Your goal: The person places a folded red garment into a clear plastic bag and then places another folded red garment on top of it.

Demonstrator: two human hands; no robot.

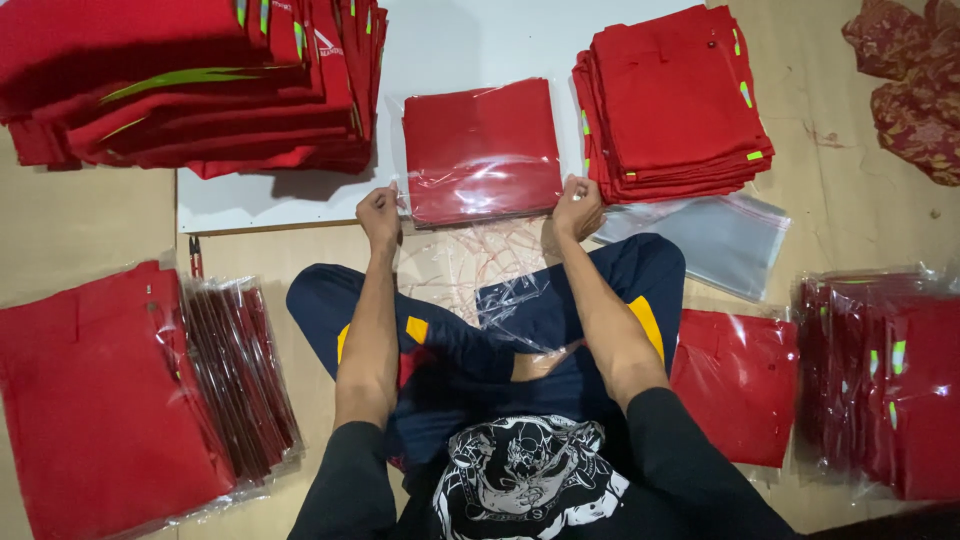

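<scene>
Seen from above, seated cross-legged on the floor [90, 215]. Left hand [379, 217] curled shut, pinching the near left corner of a clear plastic bag [482, 150] holding a folded red garment. Right hand [577, 207] likewise closed, pinching the near right corner of the same bag. Bag lying flat on a white board [450, 45], its near edge just at the board's near edge, its loose open flap [470, 265] trailing down over the lap.

Beside the bag toward the right edge of the board, touching or nearly so: a neat stack of folded red garments [672, 100] with small green tabs. At the board's far left corner, overlapping it: a large, looser heap of red garments [190, 80] with green stripes. Just right of the right hand, on the floor: empty clear bags [715, 240], partly under the neat stack.

Near left on the floor: a big pile of bagged red garments [95, 400], with a fanned row of bagged pieces [240, 375] against it. Near right: one bagged red garment [738, 380] beside the knee, and further right a stack of bagged ones [880, 380]. Far right corner: a patterned dark red cloth [915, 80], well apart from the hands.
</scene>
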